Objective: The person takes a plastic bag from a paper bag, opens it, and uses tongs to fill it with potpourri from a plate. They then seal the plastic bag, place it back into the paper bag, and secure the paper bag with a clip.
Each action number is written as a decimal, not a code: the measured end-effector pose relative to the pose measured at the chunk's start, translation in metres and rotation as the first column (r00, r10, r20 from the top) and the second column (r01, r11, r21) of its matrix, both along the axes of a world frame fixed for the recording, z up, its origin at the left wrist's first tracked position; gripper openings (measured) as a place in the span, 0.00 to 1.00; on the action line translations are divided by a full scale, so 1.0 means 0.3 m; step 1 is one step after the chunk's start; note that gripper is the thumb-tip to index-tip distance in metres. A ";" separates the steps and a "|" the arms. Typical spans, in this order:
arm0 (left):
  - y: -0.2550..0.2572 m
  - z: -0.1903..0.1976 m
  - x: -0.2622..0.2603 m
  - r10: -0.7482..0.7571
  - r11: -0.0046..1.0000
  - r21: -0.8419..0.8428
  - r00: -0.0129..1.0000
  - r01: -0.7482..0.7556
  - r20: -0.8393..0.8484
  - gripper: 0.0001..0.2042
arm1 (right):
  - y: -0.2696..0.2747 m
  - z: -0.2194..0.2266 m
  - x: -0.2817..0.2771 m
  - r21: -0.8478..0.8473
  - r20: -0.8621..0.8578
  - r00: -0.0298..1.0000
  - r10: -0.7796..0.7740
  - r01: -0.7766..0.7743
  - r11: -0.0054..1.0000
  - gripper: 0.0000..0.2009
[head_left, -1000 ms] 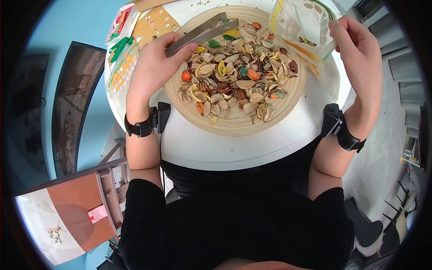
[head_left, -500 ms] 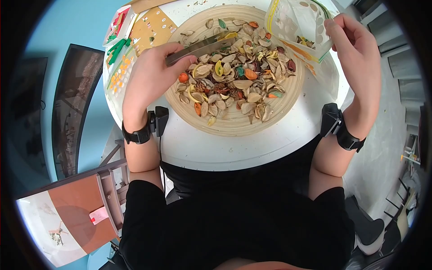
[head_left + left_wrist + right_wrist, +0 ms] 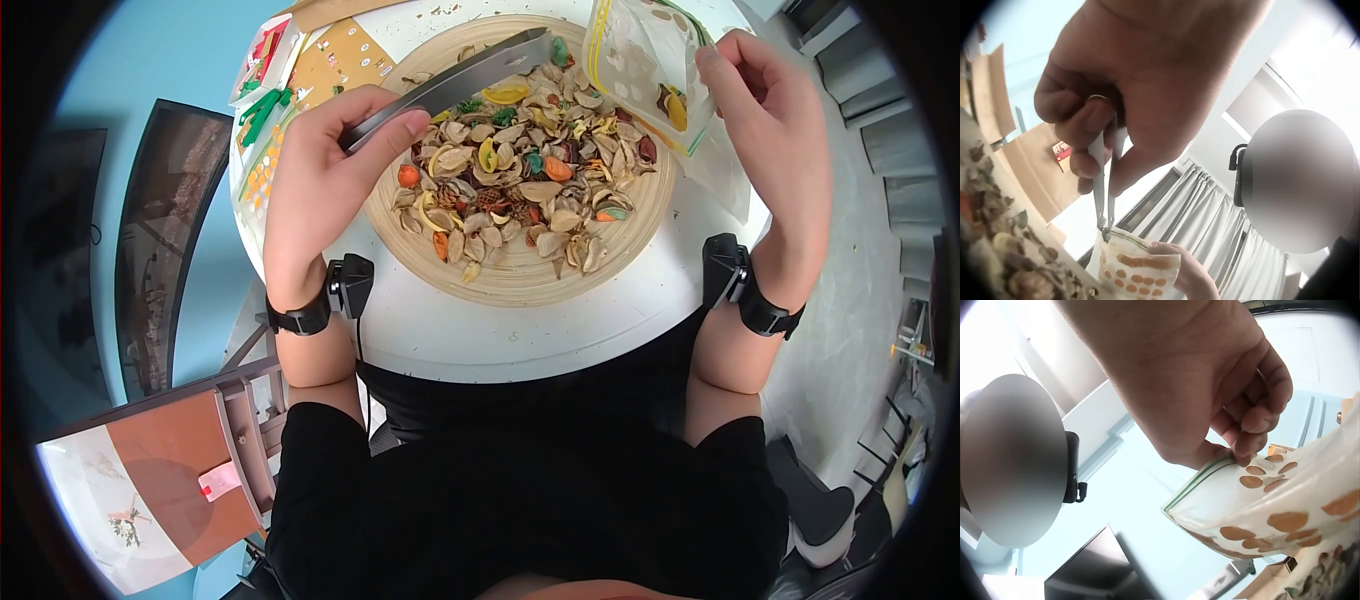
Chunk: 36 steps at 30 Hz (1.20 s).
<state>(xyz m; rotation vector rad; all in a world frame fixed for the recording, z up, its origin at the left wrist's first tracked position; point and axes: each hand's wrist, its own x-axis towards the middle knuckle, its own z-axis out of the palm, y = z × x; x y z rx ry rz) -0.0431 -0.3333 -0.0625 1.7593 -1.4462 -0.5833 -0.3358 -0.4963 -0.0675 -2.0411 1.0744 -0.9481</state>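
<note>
My left hand point(image 3: 335, 160) grips metal tongs point(image 3: 455, 88) over the far left of a round bamboo plate point(image 3: 520, 290). Between the tongs' nearly closed tips is a small dried piece point(image 3: 1106, 235), dark in the left wrist view; a green petal point(image 3: 559, 52) shows beside the tips in the head view. Dried petals, curls and cones, a potpourri point(image 3: 545, 190), cover the plate. With thumb and fingers, my right hand point(image 3: 780, 110) pinches the rim of a dotted zip bag point(image 3: 1285, 522), its mouth spread toward the tongs. Yellow and dark pieces point(image 3: 676, 108) lie inside the bag.
A brown card sheet point(image 3: 340, 55), a white box point(image 3: 265, 60) with red things and some green clips point(image 3: 264, 108) stand at the table's far left. Nearer lies another bag with orange dots point(image 3: 262, 178). The white table's edge point(image 3: 510, 370) curves close before my body.
The tongs dipped into the potpourri, their arms came together, and they have now lifted toward the bag. My right hand has brought the bag slightly left, its mouth tilted more toward the tongs.
</note>
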 end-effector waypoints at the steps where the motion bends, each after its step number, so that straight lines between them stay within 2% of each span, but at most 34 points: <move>1: 0.003 0.003 -0.002 -0.017 1.000 -0.019 0.999 0.016 -0.036 0.10 | 0.009 0.005 0.007 -0.006 -0.012 1.000 -0.012 0.012 1.000 0.13; 4: 0.019 0.022 -0.039 -0.056 0.998 -0.024 0.986 0.052 -0.160 0.10 | 0.027 0.017 0.021 -0.009 -0.046 0.999 -0.022 0.022 1.000 0.13; 9: 0.009 -0.004 -0.088 -0.033 0.999 -0.023 0.993 0.031 -0.109 0.10 | 0.026 0.017 0.022 0.007 -0.072 0.997 0.001 0.000 1.000 0.13; 13: -0.009 -0.008 -0.054 0.033 0.999 -0.026 0.992 -0.037 -0.122 0.12 | -0.002 -0.003 -0.005 0.011 0.035 0.999 0.008 -0.009 1.000 0.13; 16: -0.020 0.002 0.009 0.092 0.985 0.128 0.978 -0.117 0.187 0.14 | -0.016 0.001 -0.026 0.046 0.040 0.999 -0.019 0.017 0.999 0.13; 19: -0.028 -0.009 0.018 0.118 0.971 0.153 0.923 -0.185 0.367 0.15 | -0.018 0.003 -0.030 0.053 0.014 0.999 -0.039 0.038 0.998 0.12; 25: -0.022 -0.045 0.050 0.024 0.977 0.182 0.898 -0.115 0.439 0.15 | -0.022 -0.012 -0.030 0.040 0.030 1.000 -0.006 0.004 0.999 0.12; 31: -0.015 -0.023 0.036 0.006 0.953 0.268 0.893 -0.141 0.449 0.13 | -0.021 -0.013 -0.030 0.028 0.014 1.000 0.012 -0.013 1.000 0.12; 34: -0.016 -0.021 0.022 0.018 0.960 0.245 0.902 -0.137 0.432 0.13 | -0.018 -0.013 -0.027 0.017 0.009 1.000 0.013 -0.013 1.000 0.12; 36: -0.013 -0.018 0.020 0.035 0.980 0.165 0.919 -0.108 0.392 0.14 | -0.018 -0.012 -0.025 0.015 0.016 1.000 0.009 -0.009 1.000 0.13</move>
